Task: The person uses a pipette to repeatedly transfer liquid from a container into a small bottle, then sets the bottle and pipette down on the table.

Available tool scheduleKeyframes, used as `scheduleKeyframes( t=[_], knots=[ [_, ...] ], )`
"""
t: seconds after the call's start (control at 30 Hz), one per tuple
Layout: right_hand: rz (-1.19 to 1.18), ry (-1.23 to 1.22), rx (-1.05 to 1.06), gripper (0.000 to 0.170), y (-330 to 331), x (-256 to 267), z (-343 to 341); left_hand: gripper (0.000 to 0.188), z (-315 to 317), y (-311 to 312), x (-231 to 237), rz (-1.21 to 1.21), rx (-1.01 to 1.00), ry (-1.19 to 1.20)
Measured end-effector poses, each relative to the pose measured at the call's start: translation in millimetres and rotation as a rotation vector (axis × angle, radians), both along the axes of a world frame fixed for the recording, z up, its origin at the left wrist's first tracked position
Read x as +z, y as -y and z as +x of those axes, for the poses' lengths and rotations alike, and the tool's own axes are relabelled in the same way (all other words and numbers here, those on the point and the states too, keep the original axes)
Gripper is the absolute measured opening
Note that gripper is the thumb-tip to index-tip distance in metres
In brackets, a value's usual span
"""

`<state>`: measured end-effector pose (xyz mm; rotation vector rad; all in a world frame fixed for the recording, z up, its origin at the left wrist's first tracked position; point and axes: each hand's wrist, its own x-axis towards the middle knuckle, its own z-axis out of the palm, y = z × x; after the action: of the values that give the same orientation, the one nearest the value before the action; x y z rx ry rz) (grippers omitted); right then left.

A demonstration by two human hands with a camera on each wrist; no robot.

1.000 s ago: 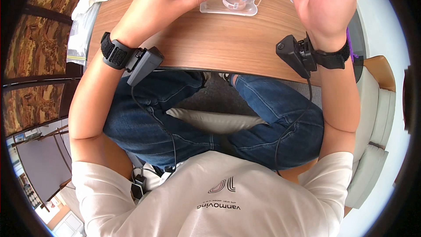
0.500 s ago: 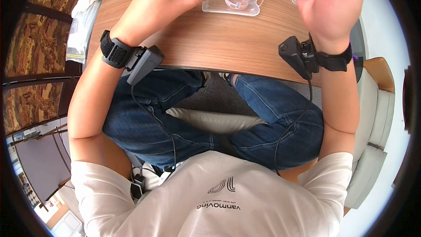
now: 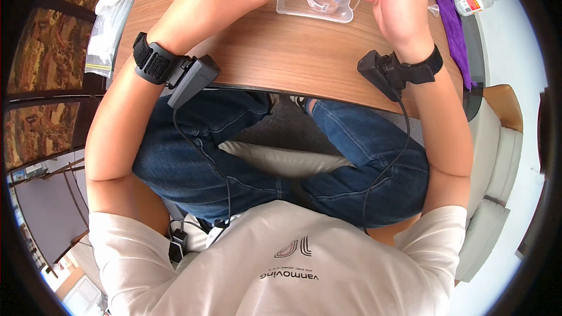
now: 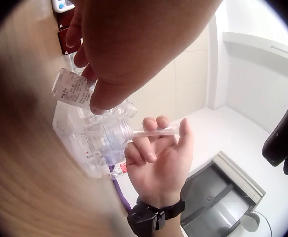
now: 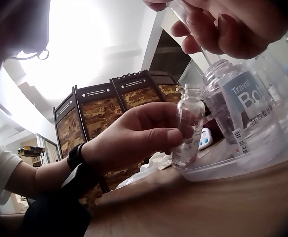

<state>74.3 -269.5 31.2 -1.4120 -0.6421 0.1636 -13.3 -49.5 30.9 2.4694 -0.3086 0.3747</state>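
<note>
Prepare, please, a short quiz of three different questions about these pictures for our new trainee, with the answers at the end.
1. In the right wrist view, which English word reads whole on the label of the large clear bottle?

2. What does the right hand hold?
a) a purple cloth
b) a thin clear tube
c) a white tissue

3. True or false: the left hand grips the large clear bottle.

Key:
1. Travel.
2. b: the thin clear tube runs from its fingers to the large bottle's mouth.
3. False: it holds the small clear bottle.
</note>
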Motion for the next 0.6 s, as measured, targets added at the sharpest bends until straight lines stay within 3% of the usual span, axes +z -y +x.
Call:
scheduleKeyframes(
  t=[0.13, 0.27, 0.6],
  knots=[
    [-0.053, 0.028, -0.074, 0.051, -3, -1, -3, 0.031, 1, -1, -3, -0.008, -0.018, 0.050],
    [-0.043, 0.020, -0.037, 0.055, -2, -2, -2, 0.036, 4, -7, -18, 0.104, -0.005, 0.119],
    [-0.074, 0.066, -0.014, 0.057, -3, -3, -3, 0.038, 3, -5, -18, 0.075, -0.011, 0.095]
  ],
)
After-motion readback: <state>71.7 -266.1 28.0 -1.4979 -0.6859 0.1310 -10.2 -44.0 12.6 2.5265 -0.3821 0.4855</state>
